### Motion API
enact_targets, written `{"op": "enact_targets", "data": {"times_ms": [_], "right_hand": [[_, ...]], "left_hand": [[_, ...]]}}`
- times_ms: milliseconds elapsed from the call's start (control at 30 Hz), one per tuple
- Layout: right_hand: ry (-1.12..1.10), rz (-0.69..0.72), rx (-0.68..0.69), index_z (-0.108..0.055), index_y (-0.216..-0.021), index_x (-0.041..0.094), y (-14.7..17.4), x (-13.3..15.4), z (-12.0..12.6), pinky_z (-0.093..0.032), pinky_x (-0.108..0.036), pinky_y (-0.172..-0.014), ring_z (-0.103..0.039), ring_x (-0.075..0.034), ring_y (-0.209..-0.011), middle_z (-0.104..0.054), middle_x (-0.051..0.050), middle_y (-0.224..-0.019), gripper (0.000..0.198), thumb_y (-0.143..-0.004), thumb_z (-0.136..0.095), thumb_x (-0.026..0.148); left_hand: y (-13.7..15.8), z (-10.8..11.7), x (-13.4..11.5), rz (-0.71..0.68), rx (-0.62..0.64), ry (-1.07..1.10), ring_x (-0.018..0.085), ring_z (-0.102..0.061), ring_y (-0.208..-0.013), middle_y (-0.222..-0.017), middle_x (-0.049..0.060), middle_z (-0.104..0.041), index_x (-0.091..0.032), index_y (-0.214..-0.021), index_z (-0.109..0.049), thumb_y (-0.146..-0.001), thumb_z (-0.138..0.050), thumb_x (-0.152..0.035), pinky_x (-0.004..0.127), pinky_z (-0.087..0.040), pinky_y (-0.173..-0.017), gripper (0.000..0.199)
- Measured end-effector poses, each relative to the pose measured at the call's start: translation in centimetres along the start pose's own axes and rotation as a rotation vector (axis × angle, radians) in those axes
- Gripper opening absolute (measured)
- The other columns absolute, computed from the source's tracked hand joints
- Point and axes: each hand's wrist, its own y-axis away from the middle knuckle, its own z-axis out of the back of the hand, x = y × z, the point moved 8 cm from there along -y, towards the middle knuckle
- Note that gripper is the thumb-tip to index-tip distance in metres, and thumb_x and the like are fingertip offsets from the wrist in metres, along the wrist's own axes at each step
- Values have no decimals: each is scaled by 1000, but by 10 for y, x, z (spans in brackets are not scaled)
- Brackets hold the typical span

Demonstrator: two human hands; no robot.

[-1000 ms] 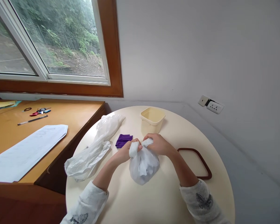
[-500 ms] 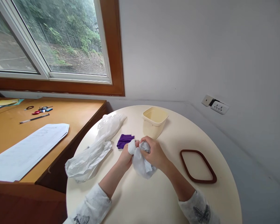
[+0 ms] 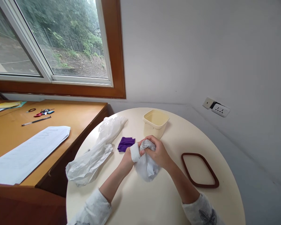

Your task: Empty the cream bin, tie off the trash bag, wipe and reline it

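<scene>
A thin white plastic bag [image 3: 147, 167] is bunched between my two hands above the round table [image 3: 135, 203]. My left hand [image 3: 129, 156] is closed on its left part, where a white folded band lies over the thumb. My right hand [image 3: 158, 152] grips the crumpled upper part, fingers curled over the top and thumb below. The bag's lower part hangs loose and puffed. Just left of my left hand lies a folded purple cloth [image 3: 125, 144]. Beyond the hands stands a cream plastic bin [image 3: 155, 127], upright and open at the top.
A brown rounded-square frame [image 3: 215, 180] lies on the table at right. A crumpled clear plastic bag [image 3: 91, 162] stretches along the left side. The wooden desk [image 3: 84, 109] at left carries papers [image 3: 32, 156], a pen [image 3: 36, 121] and keys [image 3: 45, 111]. A wall [image 3: 178, 56] stands behind.
My hands have drawn closer together on the white plastic bag. The white band over my left thumb is wider and flatter, and the view has shifted slightly.
</scene>
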Motion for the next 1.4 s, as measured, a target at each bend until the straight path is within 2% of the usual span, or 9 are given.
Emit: {"op": "enact_targets", "data": {"times_ms": [133,267,433,633,700,900,1133,1233,1400], "right_hand": [[-86,-67,-7,-57,-90,19,0,-4,2,-45,-26,-69,-57,-15,-76,-62,0,-83,21,-70,-56,21],[-60,-49,88,-63,-93,18,2,-5,-7,-46,-27,-71,-58,-17,-80,-65,-3,-85,21,-75,-56,26],[-24,-15,123,-65,-88,20,5,-1,-13,-44,-27,-77,-57,-16,-86,-63,-1,-94,22,-69,-53,15],[-34,-83,172,-64,-79,19,6,-2,-15,-42,-22,-63,-53,-13,-71,-61,1,-79,21,-65,-50,12],[-24,-100,193,-64,-78,18,6,-3,-14,-40,-22,-62,-51,-13,-70,-61,1,-78,20,-65,-51,12],[50,-132,296,-65,-73,19,10,-3,-12,-38,-21,-60,-49,-12,-67,-61,3,-75,18,-65,-50,13],[276,-154,333,-66,-70,20,15,-6,-10,-35,-21,-53,-51,-12,-63,-64,3,-76,15,-69,-51,17],[314,-95,315,-66,-78,22,14,1,-12,-38,-22,-56,-53,-13,-68,-65,2,-82,16,-70,-52,16],[172,-62,355,-58,-102,24,12,14,-6,-42,-24,-67,-55,-14,-80,-63,0,-95,31,-72,-55,18]], "left_hand": [[-1,5,2,0,-45,-80,20,-59,-72,-76,4,-67,-14,-89,-67,-61,-75,-30,26,-42,-59,33],[-2,10,2,-15,-74,-135,17,-55,-65,-68,3,-64,-13,-80,-68,-59,-76,-30,25,-40,-56,29],[1,1,-3,-50,17,-156,18,-55,-73,-81,4,-65,-16,-94,-67,-59,-76,-26,24,-40,-58,38],[3,-3,-5,-52,99,-138,16,-54,-76,-94,5,-62,-18,-113,-60,-60,-74,-21,25,-41,-66,55],[4,-5,-4,-34,129,-145,15,-53,-73,-92,6,-62,-17,-112,-60,-60,-74,-22,24,-41,-63,54],[4,-13,-7,-41,188,-231,15,-53,-70,-87,5,-62,-14,-92,-67,-60,-75,-23,22,-40,-59,35],[6,-17,-12,-11,220,-198,21,-56,-80,-89,8,-63,-13,-98,-65,-56,-78,-28,26,-42,-65,46],[4,-12,-13,-21,189,-196,20,-56,-81,-89,8,-63,-13,-97,-65,-56,-79,-28,26,-42,-67,46],[1,-1,-9,-36,140,-165,15,-54,-69,-74,3,-60,-12,-91,-64,-60,-77,-29,24,-39,-59,38]]}}
